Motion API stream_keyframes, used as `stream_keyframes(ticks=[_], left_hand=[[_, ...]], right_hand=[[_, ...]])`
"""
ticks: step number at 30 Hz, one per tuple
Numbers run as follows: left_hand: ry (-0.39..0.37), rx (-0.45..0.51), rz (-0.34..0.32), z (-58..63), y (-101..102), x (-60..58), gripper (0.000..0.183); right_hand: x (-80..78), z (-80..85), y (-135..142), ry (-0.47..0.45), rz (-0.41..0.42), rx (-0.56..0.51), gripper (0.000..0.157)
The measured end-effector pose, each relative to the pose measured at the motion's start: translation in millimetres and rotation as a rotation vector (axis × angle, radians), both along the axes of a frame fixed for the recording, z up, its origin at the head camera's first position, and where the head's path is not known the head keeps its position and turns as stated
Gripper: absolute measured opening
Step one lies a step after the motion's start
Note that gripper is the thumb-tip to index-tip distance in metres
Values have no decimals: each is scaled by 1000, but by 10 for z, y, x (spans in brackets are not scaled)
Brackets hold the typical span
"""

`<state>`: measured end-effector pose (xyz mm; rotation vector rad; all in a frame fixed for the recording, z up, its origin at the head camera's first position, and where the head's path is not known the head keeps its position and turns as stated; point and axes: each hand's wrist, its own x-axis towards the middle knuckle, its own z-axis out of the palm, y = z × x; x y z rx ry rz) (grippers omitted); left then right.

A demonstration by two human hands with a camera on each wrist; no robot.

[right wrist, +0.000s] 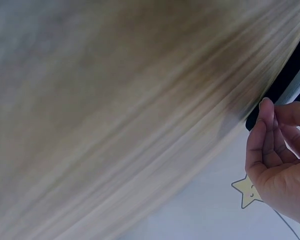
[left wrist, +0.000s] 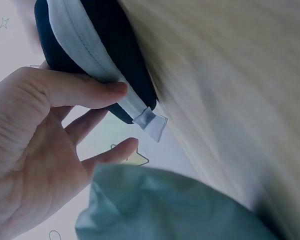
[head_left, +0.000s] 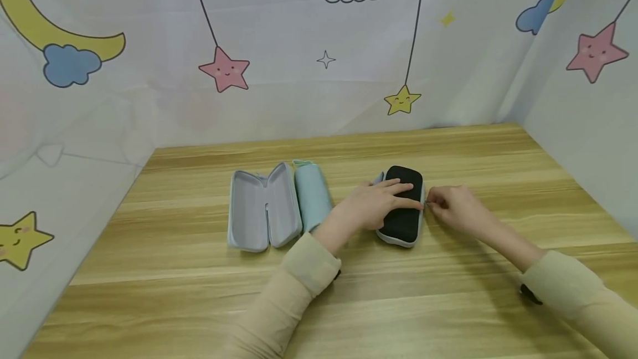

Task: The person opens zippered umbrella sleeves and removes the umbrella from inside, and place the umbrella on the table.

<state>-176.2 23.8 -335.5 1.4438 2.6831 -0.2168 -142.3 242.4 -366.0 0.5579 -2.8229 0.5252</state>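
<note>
A black zip case (head_left: 404,225) with a grey zipper band (left wrist: 85,42) lies on the table, a small fabric tab (left wrist: 154,126) at one end of the band. My left hand (head_left: 372,204) holds it down: the fingers spread across the black top, while in the left wrist view the thumb (left wrist: 90,89) presses on the band. At the case's right side, my right hand (head_left: 457,206) pinches the small zipper pull between thumb and fingertips; those fingers mostly hide the pull. The right wrist view shows this pinch beside the case's dark edge (right wrist: 285,80).
Left of my left forearm, an open pale grey hard case (head_left: 249,212) lies spread on the wooden table (head_left: 164,281). Against it sits a light blue rounded pouch (head_left: 312,195) with a loop at its far end. A printed cloth (head_left: 279,104) hangs behind the table.
</note>
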Motion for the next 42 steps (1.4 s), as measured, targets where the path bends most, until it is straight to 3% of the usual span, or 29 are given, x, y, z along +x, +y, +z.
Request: stream_keyframes(ticks=[6,17,42], left_hand=[[-7,-3,11,20,61,21,75],[45,-35,10,11,125,61,71],[11,-39,81,24,62,80,73]], right_hand=[[49,9,39,11,11,-7,14],[104,19,71,22,11,12,13],[78,43,-43,22,24,28,14]])
